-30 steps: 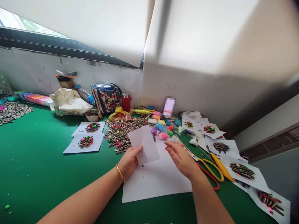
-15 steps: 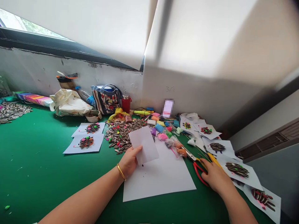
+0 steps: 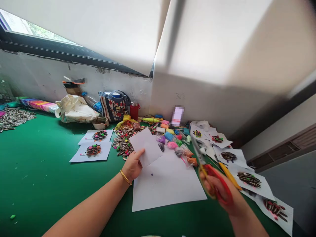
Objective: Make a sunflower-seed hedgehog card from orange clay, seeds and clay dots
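I have my left hand point(image 3: 132, 166) pinching a small white paper piece point(image 3: 146, 146) by its lower edge, fingers closed on it, lifted off the large white sheet point(image 3: 168, 184) that lies flat on the green worktop point(image 3: 49, 184); I take that sheet as my landmark. A second ago my right hand point(image 3: 222, 194) was empty above the sheet's far right corner, then it dropped to the red-handled scissors point(image 3: 209, 174) lying just right of the sheet; now it has them up off the worktop, fingers wrapped through the handles, the blades blurred and pointing away over the sheet's right edge. I cannot tell whether the blades are apart. The paper piece has also shifted a little left and tilted. To my eye, the pick-up is done and a cut on the small piece is the step in hand. Beyond the sheet's far edge lie a heap of sunflower seeds point(image 3: 123, 141) and coloured clay packets point(image 3: 172, 140). To its right, finished seed pictures point(image 3: 249, 179) and a yellow tool point(image 3: 230, 177) lie near my scissor hand.
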{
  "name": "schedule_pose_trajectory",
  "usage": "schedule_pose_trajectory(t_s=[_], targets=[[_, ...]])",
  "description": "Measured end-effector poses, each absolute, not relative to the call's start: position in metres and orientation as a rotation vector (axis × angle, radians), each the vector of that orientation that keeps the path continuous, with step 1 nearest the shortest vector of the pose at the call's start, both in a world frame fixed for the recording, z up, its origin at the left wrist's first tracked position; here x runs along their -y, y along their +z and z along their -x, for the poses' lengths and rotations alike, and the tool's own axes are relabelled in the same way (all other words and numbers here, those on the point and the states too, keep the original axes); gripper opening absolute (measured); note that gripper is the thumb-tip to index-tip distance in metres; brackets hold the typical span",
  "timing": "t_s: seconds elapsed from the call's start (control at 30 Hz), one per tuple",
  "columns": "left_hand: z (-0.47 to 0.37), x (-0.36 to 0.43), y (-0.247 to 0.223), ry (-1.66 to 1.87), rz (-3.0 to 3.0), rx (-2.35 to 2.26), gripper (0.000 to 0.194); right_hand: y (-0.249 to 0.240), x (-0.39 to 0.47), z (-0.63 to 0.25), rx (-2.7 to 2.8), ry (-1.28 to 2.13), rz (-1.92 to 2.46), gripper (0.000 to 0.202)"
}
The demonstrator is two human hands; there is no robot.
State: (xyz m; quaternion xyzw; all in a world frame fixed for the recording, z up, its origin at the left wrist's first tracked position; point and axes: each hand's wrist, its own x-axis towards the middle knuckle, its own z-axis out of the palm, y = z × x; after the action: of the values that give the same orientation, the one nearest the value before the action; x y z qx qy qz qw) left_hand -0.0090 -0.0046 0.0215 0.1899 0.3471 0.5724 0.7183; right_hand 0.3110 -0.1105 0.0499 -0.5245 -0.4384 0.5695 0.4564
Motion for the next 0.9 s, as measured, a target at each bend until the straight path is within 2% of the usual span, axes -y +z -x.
schedule_pose_trajectory(t_s=[0.13, 0.23, 0.37, 0.53, 0.9], targets=[[0.016, 0.0, 0.025, 1.311, -0.388, -0.738, 0.044, 0.035, 0.128, -0.246, 0.923, 1.789, 0.922, 0.032], [0.02, -0.002, 0.03, 1.33, -0.358, -0.741, 0.046, 0.025, 0.135, -0.218, 0.775, 1.933, 0.769, 0.048], [0.023, -0.003, 0.033, 1.335, -0.326, -0.749, 0.041, 0.023, 0.139, -0.207, 0.77, 2.011, 0.638, 0.069], [0.023, -0.003, 0.033, 1.324, -0.316, -0.761, 0.037, 0.018, 0.14, -0.21, 0.791, 2.055, 0.613, 0.065], [0.02, 0.0, 0.037, 1.31, -0.327, -0.751, 0.044, 0.022, 0.137, -0.205, 0.782, 2.063, 0.58, 0.061]])
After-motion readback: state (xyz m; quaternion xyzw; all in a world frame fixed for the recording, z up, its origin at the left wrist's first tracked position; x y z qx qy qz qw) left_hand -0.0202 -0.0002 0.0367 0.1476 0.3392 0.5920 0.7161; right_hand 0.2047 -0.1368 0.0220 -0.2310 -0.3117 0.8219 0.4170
